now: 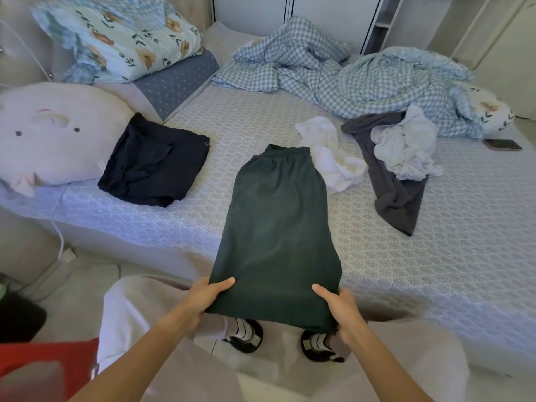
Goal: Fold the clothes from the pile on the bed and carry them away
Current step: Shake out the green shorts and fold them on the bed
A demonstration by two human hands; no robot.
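A dark green garment with an elastic waistband lies stretched lengthwise over the bed's near edge, waistband at the far end. My left hand grips its near left corner, thumb on top. My right hand grips its near right corner the same way. A folded navy garment lies to the left on the bed. To the right sit a crumpled white garment, a dark grey garment and a white crumpled one on top of it.
A pig-shaped pillow lies at the left, floral bedding behind it. A blue checked duvet is bunched at the back right. A phone lies at the right. A white cable hangs off the bed's left side.
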